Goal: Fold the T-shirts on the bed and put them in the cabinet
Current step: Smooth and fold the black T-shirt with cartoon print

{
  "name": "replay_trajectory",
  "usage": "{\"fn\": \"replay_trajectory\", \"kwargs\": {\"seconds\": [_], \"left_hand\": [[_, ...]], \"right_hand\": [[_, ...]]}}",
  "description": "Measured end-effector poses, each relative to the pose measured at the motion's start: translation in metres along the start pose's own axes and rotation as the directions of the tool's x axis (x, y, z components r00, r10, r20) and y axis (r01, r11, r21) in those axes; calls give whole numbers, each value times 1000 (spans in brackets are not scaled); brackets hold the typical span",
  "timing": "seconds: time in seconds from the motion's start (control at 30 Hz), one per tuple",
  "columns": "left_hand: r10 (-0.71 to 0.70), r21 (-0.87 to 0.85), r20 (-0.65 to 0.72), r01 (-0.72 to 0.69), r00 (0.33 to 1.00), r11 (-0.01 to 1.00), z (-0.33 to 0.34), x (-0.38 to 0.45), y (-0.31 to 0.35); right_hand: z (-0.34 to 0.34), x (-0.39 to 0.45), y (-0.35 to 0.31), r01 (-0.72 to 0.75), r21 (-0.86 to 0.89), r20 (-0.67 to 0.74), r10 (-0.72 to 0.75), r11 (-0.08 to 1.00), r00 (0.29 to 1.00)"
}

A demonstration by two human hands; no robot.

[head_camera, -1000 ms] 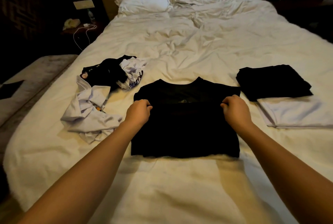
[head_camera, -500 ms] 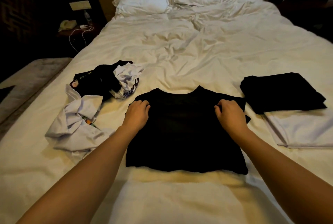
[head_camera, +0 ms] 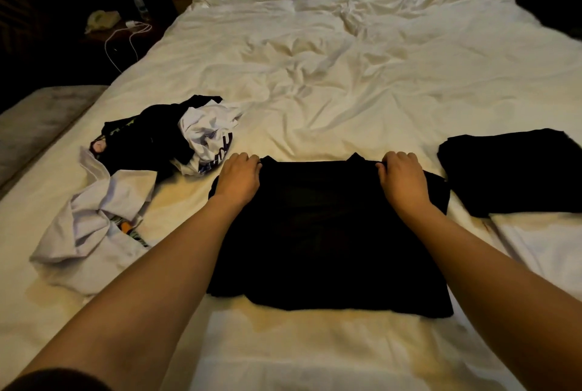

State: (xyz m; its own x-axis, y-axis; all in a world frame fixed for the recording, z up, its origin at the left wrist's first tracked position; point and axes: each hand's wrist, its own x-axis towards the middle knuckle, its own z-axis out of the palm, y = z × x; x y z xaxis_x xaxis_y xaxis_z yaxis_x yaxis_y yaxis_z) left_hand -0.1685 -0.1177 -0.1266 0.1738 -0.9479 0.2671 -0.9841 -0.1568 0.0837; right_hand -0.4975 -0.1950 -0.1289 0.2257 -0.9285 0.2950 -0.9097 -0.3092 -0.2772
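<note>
Black T-shirt (head_camera: 327, 233) lies flat on the bed (head_camera: 346, 82), collar far, hem near. Left hand (head_camera: 240, 176) and right hand (head_camera: 401, 178), fingers curled, pinch its far shoulder edge, equally close. Long axis runs left-right, so likely next fold goes sideways.

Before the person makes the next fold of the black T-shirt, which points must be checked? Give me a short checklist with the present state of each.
1. Left hand grips the far edge of the black T-shirt: ok.
2. Right hand grips the same edge on the other side: ok.
3. Shirt lies flat on the bed, without big wrinkles: cannot tell, the cloth is too dark.
4. Near edge is straight: not ok, it runs crooked.
5. Folded black shirt and folded white shirt lie apart from the working shirt: ok.
6. Unfolded pile does not touch the working shirt: ok.
</note>
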Motion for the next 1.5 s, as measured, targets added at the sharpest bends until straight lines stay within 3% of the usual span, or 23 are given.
{"fn": "replay_trajectory", "kwargs": {"seconds": [0.2, 0.43, 0.6, 0.73, 0.87, 0.97, 1.17, 1.33, 1.5], "left_hand": [[-52, 39, 47, 50, 998, 998, 13, 0, 8], [-87, 31, -8, 87, 996, 996, 14, -27, 41], [72, -61, 101, -66, 992, 996, 14, -45, 86], [250, -242, 224, -195, 942, 951, 14, -44, 131], [366, -388, 335, -227, 869, 893, 14, -35, 175], [384, -406, 383, -220, 840, 887, 11, -27, 211], [369, -265, 354, -286, 859, 921, 12, -18, 263], [307, -390, 235, -200, 922, 899, 15, -10, 277], [277, -449, 258, -140, 926, 883, 27, 12, 287]], "right_hand": [[23, -2, 12, -56, 46, 77, 53, 997, 996], [7, -40, 12, -110, 301, 20, 109, 947, 994], [-18, -113, 24, -250, 428, 32, 262, 868, 964], [-34, -170, 33, -352, 530, 68, 375, 771, 925], [-43, -205, 34, -423, 613, 95, 470, 667, 878], [-46, -221, 29, -452, 631, 134, 485, 631, 864], [-46, -230, 36, -470, 606, 228, 426, 642, 876], [-52, -235, 40, -450, 666, 212, 428, 595, 879], [-52, -236, 43, -487, 706, 248, 464, 514, 850]]}}
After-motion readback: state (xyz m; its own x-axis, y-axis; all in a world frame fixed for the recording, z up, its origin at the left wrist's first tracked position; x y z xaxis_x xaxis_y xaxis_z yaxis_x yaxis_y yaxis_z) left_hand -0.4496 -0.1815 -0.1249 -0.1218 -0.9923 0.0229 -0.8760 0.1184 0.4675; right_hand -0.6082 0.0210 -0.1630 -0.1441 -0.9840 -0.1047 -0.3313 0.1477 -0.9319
